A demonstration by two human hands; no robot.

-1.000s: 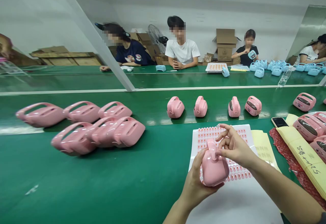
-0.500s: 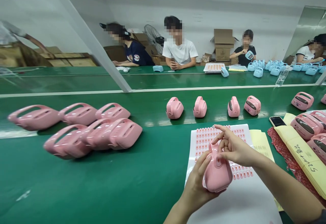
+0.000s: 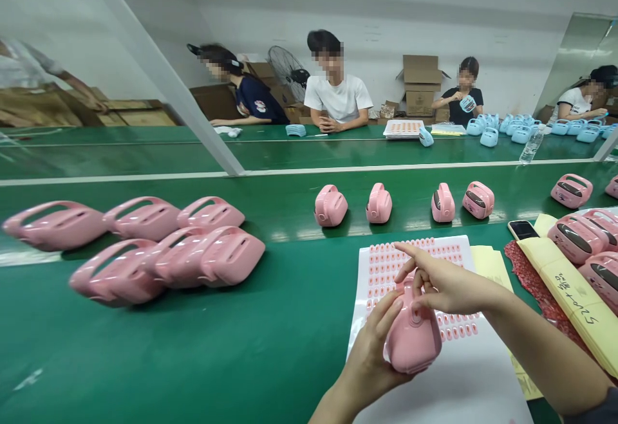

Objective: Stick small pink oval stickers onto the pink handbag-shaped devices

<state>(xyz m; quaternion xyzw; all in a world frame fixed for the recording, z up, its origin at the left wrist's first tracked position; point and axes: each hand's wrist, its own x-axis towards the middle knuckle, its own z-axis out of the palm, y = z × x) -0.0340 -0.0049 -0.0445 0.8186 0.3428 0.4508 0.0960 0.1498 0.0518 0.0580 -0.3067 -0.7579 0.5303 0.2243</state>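
Observation:
A glossy pink plastic device with a carry handle (image 3: 414,340) is held up over the sticker sheet, its narrow side turned toward me. My left hand (image 3: 369,347) wraps round its left side and underside. From the right, my right hand (image 3: 437,279) closes at the handle, its thumb on a small oval spot at the handle's base and its index finger stretched out. What lies under that thumb is partly hidden. Beneath both hands rests a white sheet (image 3: 463,372) with rows of small pink oval stickers (image 3: 383,263).
Several similar pink devices (image 3: 232,257) stand at the left, others (image 3: 331,206) along the far strip. At right lie yellow paper (image 3: 564,289), red bubble wrap (image 3: 531,276) and a phone (image 3: 524,230). Co-workers (image 3: 338,96) sit opposite, near blue devices (image 3: 489,137) and a bottle (image 3: 531,147).
The device and both hands are in nearly the same place. My right hand has tilted slightly, its index finger shifting left and down. The view has turned a little.

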